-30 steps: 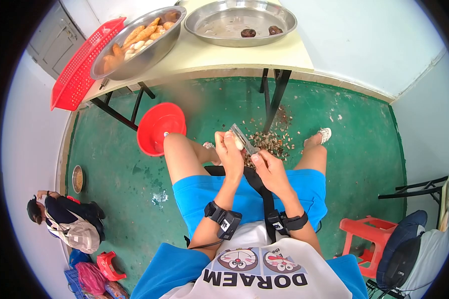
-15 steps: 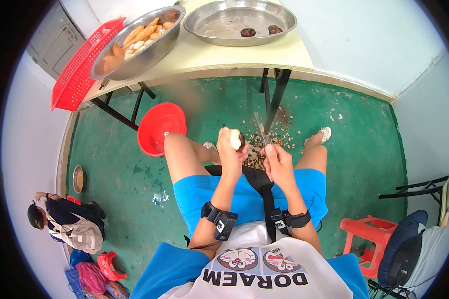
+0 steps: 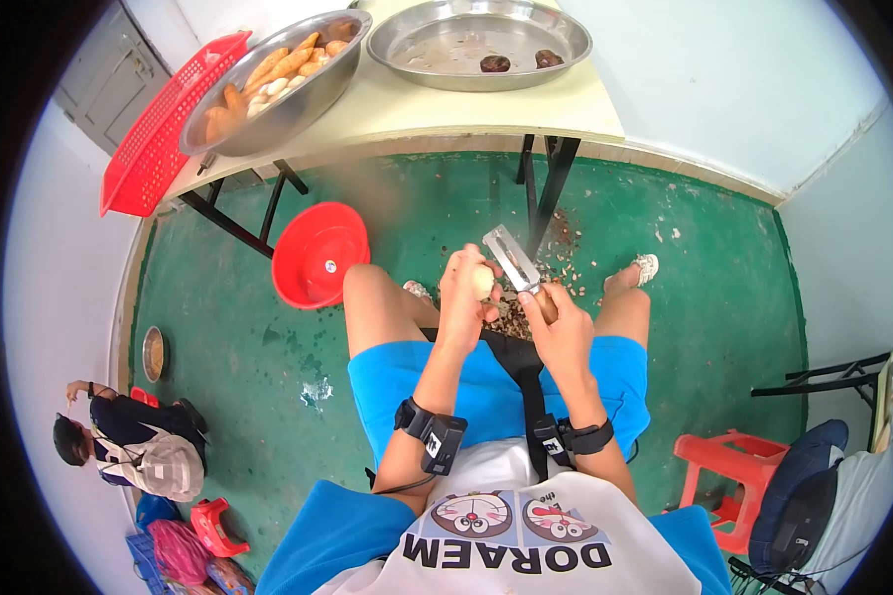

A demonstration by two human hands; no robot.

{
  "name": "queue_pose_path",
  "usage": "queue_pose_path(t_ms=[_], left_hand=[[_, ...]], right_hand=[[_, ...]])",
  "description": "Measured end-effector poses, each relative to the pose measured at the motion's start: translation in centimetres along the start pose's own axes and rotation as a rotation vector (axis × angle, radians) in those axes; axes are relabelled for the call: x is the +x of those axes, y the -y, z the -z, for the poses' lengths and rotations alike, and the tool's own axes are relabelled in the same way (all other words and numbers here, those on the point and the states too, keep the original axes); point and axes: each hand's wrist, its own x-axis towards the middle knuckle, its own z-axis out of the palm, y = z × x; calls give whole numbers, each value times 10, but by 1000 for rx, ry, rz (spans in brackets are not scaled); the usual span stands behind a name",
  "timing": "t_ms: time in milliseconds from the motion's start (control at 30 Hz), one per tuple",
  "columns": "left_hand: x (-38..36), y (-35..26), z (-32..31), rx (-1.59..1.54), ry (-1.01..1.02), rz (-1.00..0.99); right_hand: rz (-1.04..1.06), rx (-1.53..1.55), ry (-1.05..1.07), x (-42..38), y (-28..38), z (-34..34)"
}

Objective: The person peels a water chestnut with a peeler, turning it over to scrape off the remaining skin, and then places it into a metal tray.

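My left hand [image 3: 459, 302] is closed around a pale peeled root vegetable [image 3: 483, 283], much of it hidden behind the fingers. To the right, my right hand [image 3: 566, 332] grips the wooden handle of a peeler [image 3: 511, 260]. The peeler's flat metal blade points up and to the left, its tip close beside the vegetable and apart from it. Beneath both hands, peel scraps [image 3: 511, 322] lie scattered on the green floor between my feet.
On the table [image 3: 446, 117] ahead stand a steel bowl [image 3: 332, 84] of peeled vegetables, a steel tray [image 3: 437, 71] with two dark lumps, and a red basket [image 3: 134, 174]. A red basin [image 3: 303, 283] is on the floor. A person [image 3: 134, 436] sits at left; a red stool [image 3: 729, 451] stands right.
The peeler has turned so its blade now shows broad side on, tilted left. The vegetable has rotated in my left hand, its dark skin no longer showing. My left knee has shifted inward.
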Motion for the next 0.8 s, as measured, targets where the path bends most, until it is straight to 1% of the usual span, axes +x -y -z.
queue_pose_path(t_ms=[67,133,200,233,300,333,433,500,533,600,633,667,733,767,800], left_hand=[[5,8,7,364,15,-126],[5,10,7,315,-25,-111],[7,15,8,471,-71,-214],[9,17,9,471,-71,-214],[12,20,11,594,-110,-305],[12,21,11,594,-110,-305],[15,23,16,611,-124,-348],[19,22,20,510,-171,-286],[17,19,18,510,-171,-286],[11,14,13,231,-212,-156],[13,14,16,166,-205,-133],[14,13,17,166,-205,-133],[15,10,18,-220,-87,75],[15,8,19,-220,-89,73],[14,6,18,-244,-33,129]], right_hand=[[23,-47,-18,0,1,2],[94,-175,-80,1,2,2],[110,-200,-73,1,4,4],[125,-226,-66,1,5,5],[147,-226,-73,1,7,5],[169,-228,-81,1,7,5],[129,-229,-80,-1,6,4],[102,-201,-80,0,3,4],[76,-172,-79,0,2,4],[51,-161,-45,0,3,7],[26,-150,-9,0,4,8],[26,-150,-9,0,3,8],[-20,-78,-8,-1,3,7],[-19,-77,-7,-1,2,6],[-46,-34,3,0,0,4]])
